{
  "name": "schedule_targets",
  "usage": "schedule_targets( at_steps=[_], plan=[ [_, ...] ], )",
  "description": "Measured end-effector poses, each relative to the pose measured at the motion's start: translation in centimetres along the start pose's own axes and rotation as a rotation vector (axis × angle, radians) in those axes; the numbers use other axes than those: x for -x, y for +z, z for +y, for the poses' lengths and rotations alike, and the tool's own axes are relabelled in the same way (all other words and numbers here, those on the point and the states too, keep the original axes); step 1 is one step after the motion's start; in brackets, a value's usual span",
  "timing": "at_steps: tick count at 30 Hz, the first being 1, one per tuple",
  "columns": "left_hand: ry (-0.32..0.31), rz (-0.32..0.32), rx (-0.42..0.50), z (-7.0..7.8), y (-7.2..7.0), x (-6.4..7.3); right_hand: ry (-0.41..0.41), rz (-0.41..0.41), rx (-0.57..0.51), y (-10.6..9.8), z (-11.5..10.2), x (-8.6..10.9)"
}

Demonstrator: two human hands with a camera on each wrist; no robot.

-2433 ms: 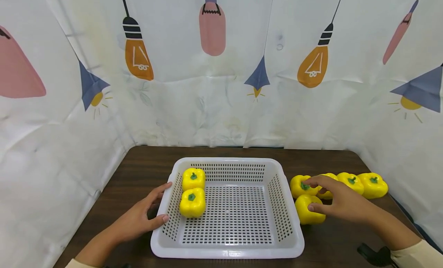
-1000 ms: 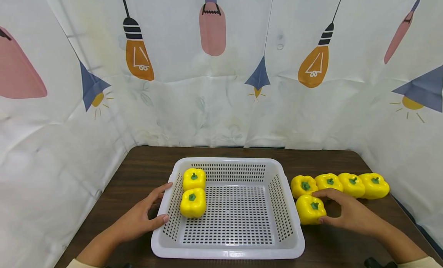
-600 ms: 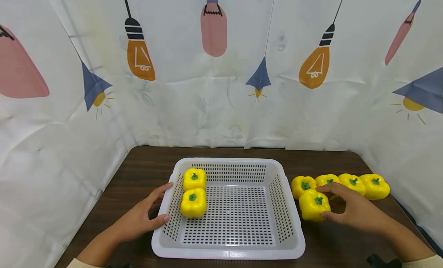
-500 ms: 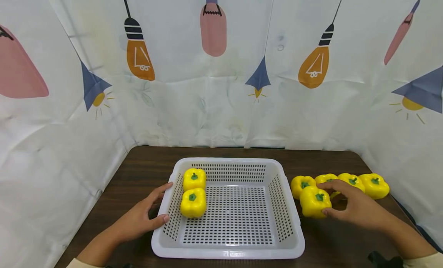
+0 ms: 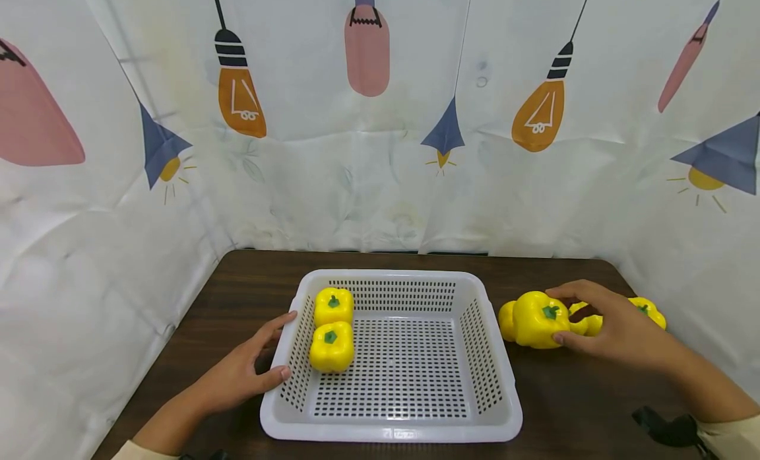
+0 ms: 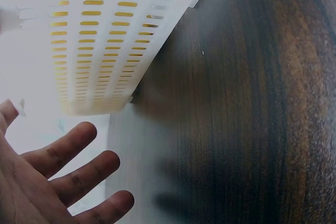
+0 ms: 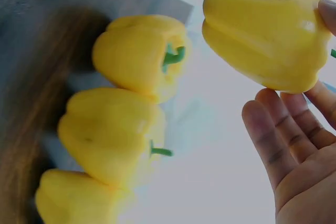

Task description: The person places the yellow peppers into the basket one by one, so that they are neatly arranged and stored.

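One yellow bell pepper [image 5: 539, 320] is pinched in the right hand [image 5: 614, 329], raised near other peppers [image 7: 109, 135] on the dark wood-grain table [image 5: 261, 278]; the left hand [image 5: 245, 369], fingers spread, touches the white slotted basket [image 5: 392, 433], where two peppers [image 5: 331, 348] sit.

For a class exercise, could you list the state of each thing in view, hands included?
Basket: upright on the table, partly filled
Two basket peppers: stems on, along its left side
Held pepper: lifted, stem on
Row peppers: unboxed, lined up
Left hand: spread, touching the rim
Right hand: pinching
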State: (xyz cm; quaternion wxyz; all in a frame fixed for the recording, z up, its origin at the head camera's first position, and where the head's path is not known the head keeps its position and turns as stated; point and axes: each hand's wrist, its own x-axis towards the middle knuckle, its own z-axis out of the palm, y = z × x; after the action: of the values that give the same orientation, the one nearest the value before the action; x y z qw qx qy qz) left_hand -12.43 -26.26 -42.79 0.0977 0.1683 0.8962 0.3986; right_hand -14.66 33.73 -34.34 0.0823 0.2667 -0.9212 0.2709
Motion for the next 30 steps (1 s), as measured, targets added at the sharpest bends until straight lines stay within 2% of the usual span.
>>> schedule_targets(
  at_steps=[3,6,16,30],
  plan=[
    [0.007,0.000,0.004,0.0,0.0,-0.1,-0.057,0.010,-0.007,-0.2,-0.4,-0.7],
    [0.013,-0.002,0.009,0.0,-0.1,-0.1,-0.077,0.022,-0.016,-0.1,-0.9,-1.3],
    [0.013,-0.004,0.009,-0.1,0.0,-0.1,-0.061,0.000,0.025,0.8,-2.2,-2.4],
    [0.006,-0.006,-0.002,0.0,-0.1,-0.1,0.016,-0.102,-0.138,3.1,-5.4,-3.5]
  ],
)
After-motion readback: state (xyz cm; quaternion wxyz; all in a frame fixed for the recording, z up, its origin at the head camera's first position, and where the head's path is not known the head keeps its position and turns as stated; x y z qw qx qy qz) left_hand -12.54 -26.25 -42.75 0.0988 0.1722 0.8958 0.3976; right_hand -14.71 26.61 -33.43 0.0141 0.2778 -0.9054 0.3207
